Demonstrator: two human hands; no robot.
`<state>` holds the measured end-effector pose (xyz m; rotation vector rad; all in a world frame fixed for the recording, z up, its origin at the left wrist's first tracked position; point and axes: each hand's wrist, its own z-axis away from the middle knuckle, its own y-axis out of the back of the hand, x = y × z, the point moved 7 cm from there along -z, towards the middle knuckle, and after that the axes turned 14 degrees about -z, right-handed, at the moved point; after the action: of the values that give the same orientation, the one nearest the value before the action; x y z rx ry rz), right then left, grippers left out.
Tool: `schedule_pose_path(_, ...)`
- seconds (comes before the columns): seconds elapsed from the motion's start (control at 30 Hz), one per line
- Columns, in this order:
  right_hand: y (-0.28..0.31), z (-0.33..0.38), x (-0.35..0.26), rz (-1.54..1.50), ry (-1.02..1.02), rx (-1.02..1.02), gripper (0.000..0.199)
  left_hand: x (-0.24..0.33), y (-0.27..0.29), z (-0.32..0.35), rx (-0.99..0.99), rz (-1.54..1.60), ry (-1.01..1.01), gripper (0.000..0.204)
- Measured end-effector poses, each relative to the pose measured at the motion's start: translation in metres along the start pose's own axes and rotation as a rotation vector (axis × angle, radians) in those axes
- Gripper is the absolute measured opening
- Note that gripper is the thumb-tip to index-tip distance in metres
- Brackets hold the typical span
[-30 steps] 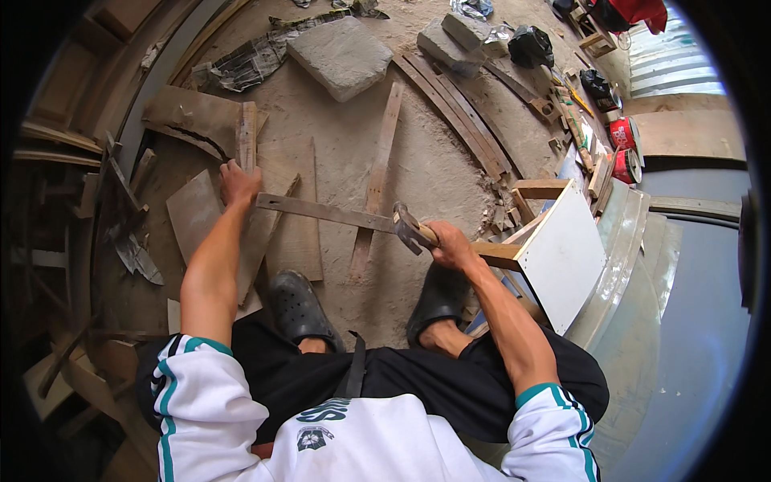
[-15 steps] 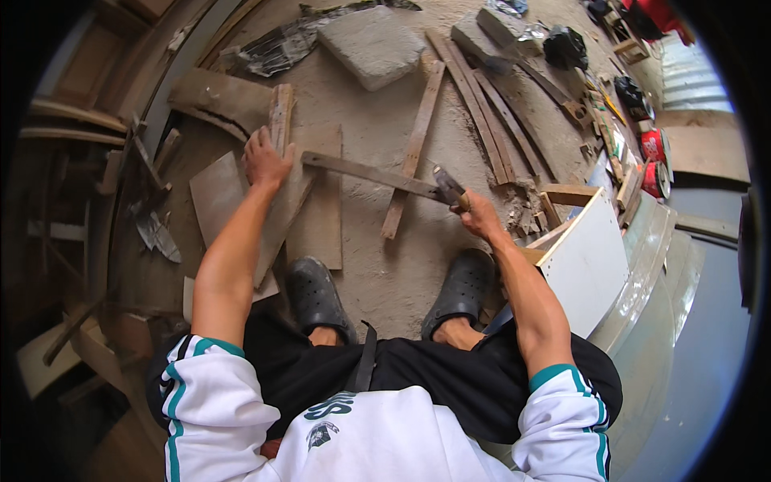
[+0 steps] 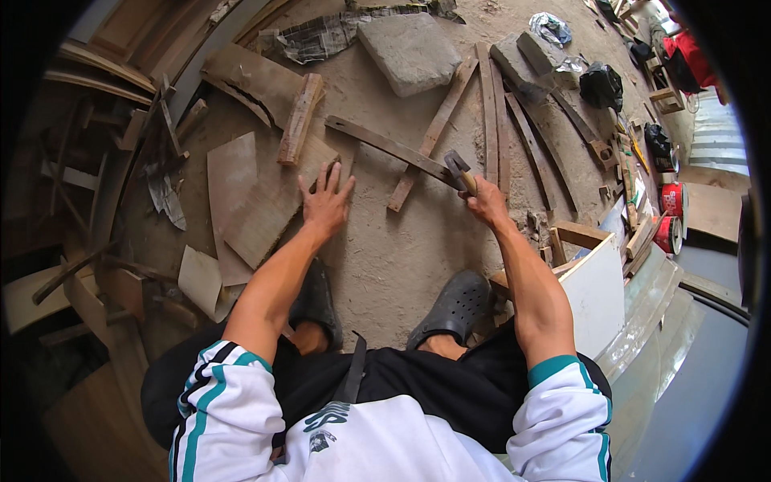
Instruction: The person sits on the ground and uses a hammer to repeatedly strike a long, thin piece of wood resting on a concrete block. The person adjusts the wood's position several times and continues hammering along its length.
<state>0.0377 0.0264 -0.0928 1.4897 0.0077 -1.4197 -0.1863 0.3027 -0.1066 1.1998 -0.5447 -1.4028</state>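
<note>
A hammer [image 3: 458, 166] was gripped in the right hand [image 3: 488, 201], its fingers closed around the handle, at the right end of a narrow slat [image 3: 385, 149]; whether the slat was also held could not be told. A second slat [image 3: 443, 117] was crossed by the first. The left hand [image 3: 325, 210] was opened wide, fingers spread and nothing grasped, near the right edge of a flat board [image 3: 261, 229]. A wooden block [image 3: 299, 120] was situated beyond it, left of a far concrete slab [image 3: 409, 52].
</note>
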Motion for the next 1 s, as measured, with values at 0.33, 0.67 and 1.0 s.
schedule_pose_path(0.33,-0.022,0.019,-0.003,0.05,0.029,0.029,0.025,-0.031,-0.01,-0.008,0.082,-0.033,-0.001,0.062)
schedule_pose_path(0.67,-0.01,0.021,-0.003,0.017,0.08,0.093,0.027,-0.059,-0.018,-0.041,0.023,-0.047,0.051,0.061)
schedule_pose_path(1.0,0.008,0.029,0.006,0.015,0.128,0.062,0.026,-0.119,-0.011,-0.104,-0.133,0.028,0.169,0.07)
